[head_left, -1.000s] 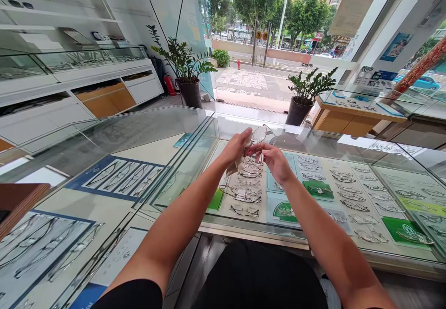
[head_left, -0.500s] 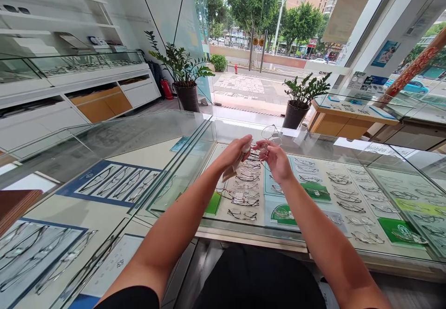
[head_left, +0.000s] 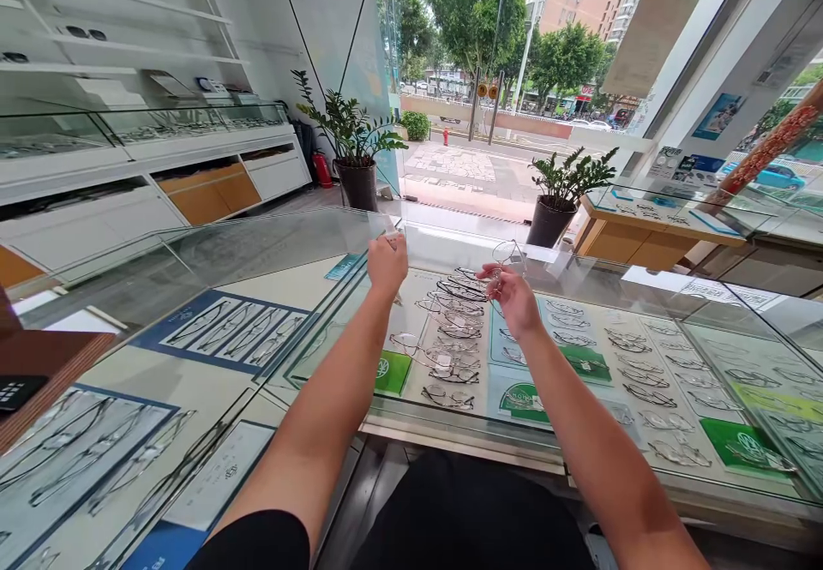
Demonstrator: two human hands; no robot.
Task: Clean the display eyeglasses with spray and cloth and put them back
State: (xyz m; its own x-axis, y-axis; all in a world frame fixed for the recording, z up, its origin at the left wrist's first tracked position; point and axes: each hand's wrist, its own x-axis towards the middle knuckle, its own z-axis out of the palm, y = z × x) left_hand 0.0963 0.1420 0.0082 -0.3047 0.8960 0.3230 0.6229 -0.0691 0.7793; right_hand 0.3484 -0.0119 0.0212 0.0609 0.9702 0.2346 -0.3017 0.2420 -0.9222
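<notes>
My right hand [head_left: 511, 296] pinches a pair of thin wire-rimmed eyeglasses [head_left: 509, 251], held up above the glass display counter [head_left: 411, 420]. The lenses stand upright beyond my fingertips. To the left, my left hand [head_left: 388, 263] is closed in a fist over the counter's far part, away from the eyeglasses. A small beige tip of a cleaning cloth [head_left: 398, 299] shows below that fist; the rest is hidden in the hand. Between my arms lies a column of eyeglasses [head_left: 459, 321], several with white tags.
Green cards [head_left: 393, 371] and more frames lie in the counter. A blue-edged tray [head_left: 154, 339] of eyeglasses is at left, near a brown box-like object [head_left: 55, 364]. Potted plants [head_left: 357, 184] flank the glass doorway. Another display case [head_left: 643, 210] stands at right.
My left hand has moved left and slightly up, away from the eyeglasses, with the cloth now mostly hidden. My right hand still holds the eyeglasses in nearly the same place. The view has shifted slightly.
</notes>
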